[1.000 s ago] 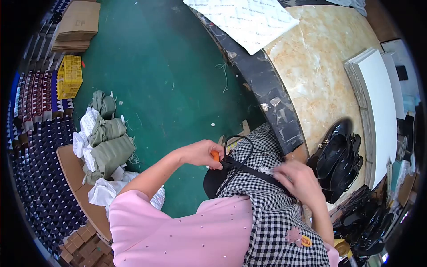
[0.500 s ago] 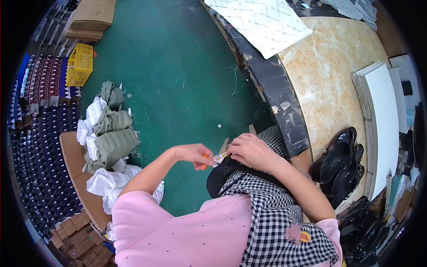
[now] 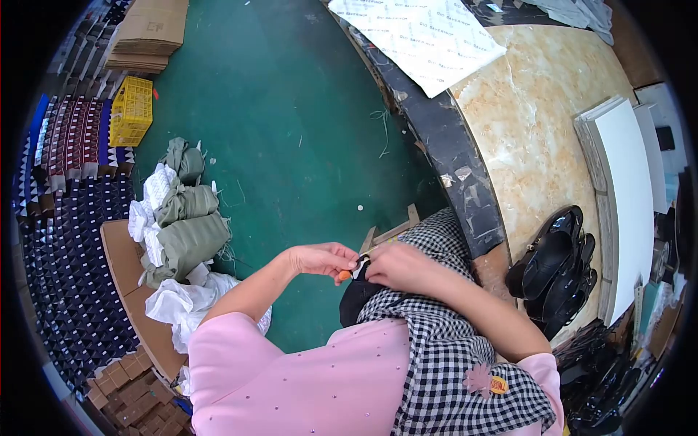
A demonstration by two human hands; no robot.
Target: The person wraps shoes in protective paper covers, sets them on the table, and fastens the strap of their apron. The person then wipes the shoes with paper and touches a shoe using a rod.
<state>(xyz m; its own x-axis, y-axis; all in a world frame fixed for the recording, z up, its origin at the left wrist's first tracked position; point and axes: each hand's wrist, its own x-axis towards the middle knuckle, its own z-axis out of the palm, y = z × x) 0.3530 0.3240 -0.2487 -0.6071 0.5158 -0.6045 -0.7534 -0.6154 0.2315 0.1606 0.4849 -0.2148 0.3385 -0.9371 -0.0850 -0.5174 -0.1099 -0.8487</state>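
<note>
My left hand (image 3: 323, 260) is closed in a pinch, with a small orange-handled tool (image 3: 345, 275) at its fingertips. Just to its right, my right hand (image 3: 401, 267) has its fingers pressed together on a black item (image 3: 356, 299) that lies over the lap. A small black-and-white part (image 3: 360, 266) shows between the two hands; its exact shape is partly hidden by fingers. The checked black-and-white cloth (image 3: 436, 320) covers the lap under my right forearm.
Black shiny shoes (image 3: 556, 254) and a white board stack (image 3: 625, 196) are on the marbled table (image 3: 538, 109) at right, with printed paper (image 3: 422, 40) at its far end. Green bundles (image 3: 190, 240), a yellow crate (image 3: 131, 111) and cartons (image 3: 149, 29) are at left.
My left hand has turned and its fingertips now meet my right hand's. The right hand has shifted slightly down. The orange tool sits a little further right, and its metal part is less visible.
</note>
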